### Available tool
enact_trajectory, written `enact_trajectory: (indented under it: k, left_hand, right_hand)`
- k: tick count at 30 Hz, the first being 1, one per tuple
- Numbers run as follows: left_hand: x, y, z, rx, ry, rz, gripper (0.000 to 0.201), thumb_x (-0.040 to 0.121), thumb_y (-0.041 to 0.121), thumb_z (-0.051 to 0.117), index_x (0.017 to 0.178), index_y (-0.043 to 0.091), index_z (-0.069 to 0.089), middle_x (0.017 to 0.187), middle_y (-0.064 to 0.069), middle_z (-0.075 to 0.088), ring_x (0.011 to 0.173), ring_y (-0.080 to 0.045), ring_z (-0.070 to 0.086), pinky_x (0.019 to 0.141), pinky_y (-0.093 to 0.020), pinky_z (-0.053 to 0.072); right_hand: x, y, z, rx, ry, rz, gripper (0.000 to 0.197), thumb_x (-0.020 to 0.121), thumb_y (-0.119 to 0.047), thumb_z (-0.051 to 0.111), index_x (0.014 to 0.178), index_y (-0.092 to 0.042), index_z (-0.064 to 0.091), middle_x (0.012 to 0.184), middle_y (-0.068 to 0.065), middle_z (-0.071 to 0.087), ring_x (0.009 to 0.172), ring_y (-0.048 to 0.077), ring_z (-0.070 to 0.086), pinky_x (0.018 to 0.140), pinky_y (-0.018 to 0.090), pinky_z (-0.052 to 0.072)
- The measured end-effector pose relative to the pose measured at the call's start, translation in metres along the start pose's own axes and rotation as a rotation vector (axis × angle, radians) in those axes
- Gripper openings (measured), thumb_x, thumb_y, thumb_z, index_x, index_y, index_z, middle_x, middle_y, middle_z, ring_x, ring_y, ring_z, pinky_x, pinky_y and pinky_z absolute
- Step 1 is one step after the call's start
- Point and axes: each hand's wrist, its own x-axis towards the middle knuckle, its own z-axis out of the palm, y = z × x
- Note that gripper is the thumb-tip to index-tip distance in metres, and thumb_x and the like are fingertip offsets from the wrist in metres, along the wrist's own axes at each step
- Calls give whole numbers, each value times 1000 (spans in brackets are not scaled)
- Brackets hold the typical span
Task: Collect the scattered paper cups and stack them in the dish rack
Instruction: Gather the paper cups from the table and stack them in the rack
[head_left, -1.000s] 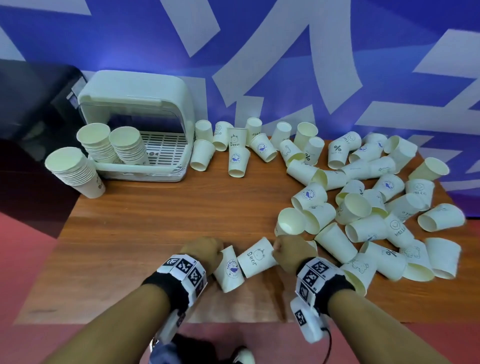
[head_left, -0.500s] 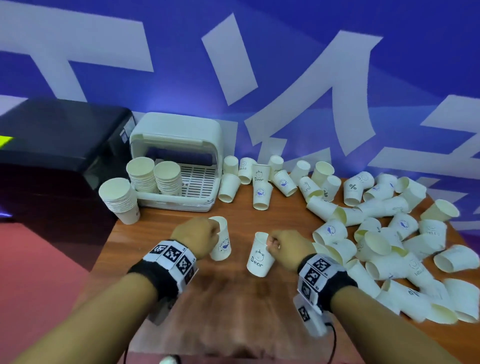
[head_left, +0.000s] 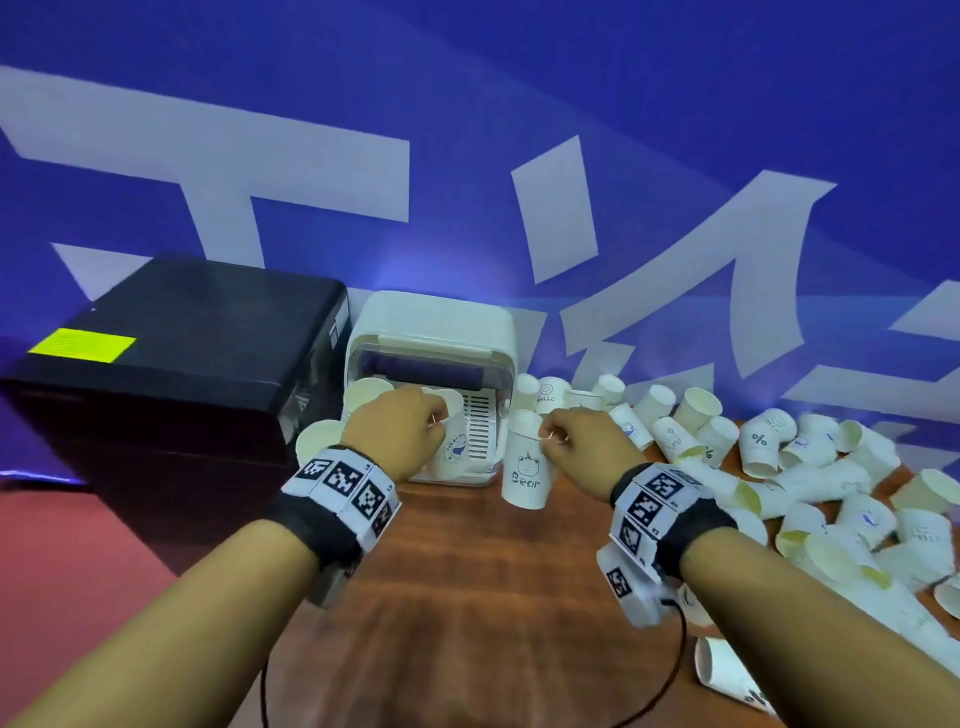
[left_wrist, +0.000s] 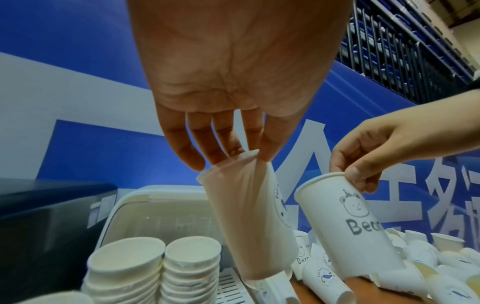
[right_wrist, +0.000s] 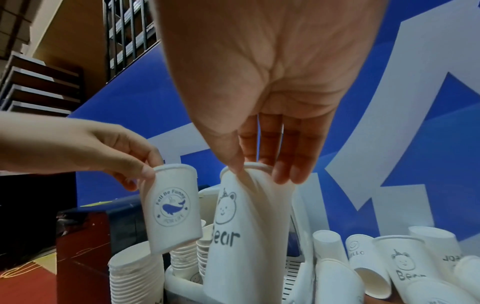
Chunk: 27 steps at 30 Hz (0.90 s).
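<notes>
My left hand pinches the rim of a white paper cup with a blue whale print, held upright in the air over the front of the white dish rack. My right hand pinches the rim of a "Bear" cup, hanging just right of the rack's front corner. Two cup stacks stand in the rack's left side. A third stack stands on the table left of the rack, partly hidden behind my left hand.
Many loose paper cups lie scattered over the right half of the wooden table and along the back by the blue wall. A black box stands left of the rack. The rack's slatted right side holds no cups.
Both hands lifted their cups off the table near the front edge, turned them upright and carried them forward to the dish rack. The head view tilted up.
</notes>
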Motion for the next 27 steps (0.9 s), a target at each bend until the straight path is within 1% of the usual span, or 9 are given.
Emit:
enact_trajectory:
  k: [3, 6, 9, 12, 14, 18, 22, 24, 27]
  left_hand:
    - [6, -13, 1, -31, -15, -22, 24, 92, 26, 48, 108, 23, 65, 108, -2, 60, 97, -21, 58, 72, -28, 40]
    - [14, -23, 4, -73, -19, -43, 23, 92, 27, 47, 106, 24, 65, 106, 0, 61, 95, -20, 58, 71, -27, 39]
    - [23, -31, 6, -67, -23, -66, 25, 90, 26, 47, 106, 26, 67, 105, 2, 61, 95, -19, 59, 74, -29, 44]
    - [27, -34, 6, -37, -70, -128, 27, 88, 24, 48, 107, 30, 67, 107, 3, 64, 96, -20, 61, 79, -33, 50]
    - [30, -34, 4, -1, -90, -148, 28, 87, 23, 49, 108, 31, 66, 110, 3, 64, 99, -21, 61, 82, -35, 51]
    - [43, -40, -6, 53, -53, -158, 26, 89, 23, 51, 109, 30, 66, 112, 5, 61, 104, -18, 59, 83, -32, 49]
    - [49, -47, -12, 75, -21, -170, 25, 89, 22, 50, 108, 26, 66, 107, 2, 61, 99, -20, 60, 76, -30, 46]
    - [51, -54, -14, 77, -9, -177, 25, 90, 21, 50, 109, 25, 66, 107, 2, 61, 98, -20, 60, 73, -29, 45]
    - [59, -67, -17, 75, 18, -165, 24, 91, 23, 50, 109, 26, 65, 109, 4, 60, 98, -18, 59, 69, -26, 40]
  right_hand:
    - [9, -12, 4, -27, -3, -32, 14, 90, -18, 52, 94, -13, 64, 95, 5, 61, 90, 22, 57, 81, 35, 47]
    - [17, -16, 4, -93, -49, -43, 16, 93, -20, 50, 99, -16, 64, 101, 3, 62, 95, 22, 58, 81, 35, 47]
    - [27, -15, 3, -144, -79, -47, 19, 94, -23, 48, 105, -19, 64, 107, -1, 63, 99, 19, 58, 79, 32, 47]
    - [42, -13, 3, -163, -100, -77, 21, 95, -24, 49, 109, -21, 65, 115, -2, 61, 104, 18, 57, 81, 31, 46]
    - [52, -12, 5, -152, -100, -106, 22, 94, -25, 51, 109, -23, 65, 118, -3, 60, 109, 17, 54, 83, 31, 45]
    - [74, -11, 11, -101, -93, -167, 19, 93, -26, 53, 107, -25, 67, 118, -4, 60, 114, 15, 51, 86, 32, 46]
    - [90, -17, 19, -81, -70, -226, 19, 93, -26, 54, 105, -25, 68, 116, -5, 60, 114, 15, 50, 84, 29, 43]
    - [96, -24, 22, -76, -64, -243, 18, 92, -26, 54, 104, -24, 68, 115, -6, 61, 112, 15, 50, 82, 26, 41]
    - [103, -35, 22, -82, -47, -247, 17, 91, -25, 55, 101, -23, 69, 114, -6, 62, 109, 17, 52, 85, 29, 43]
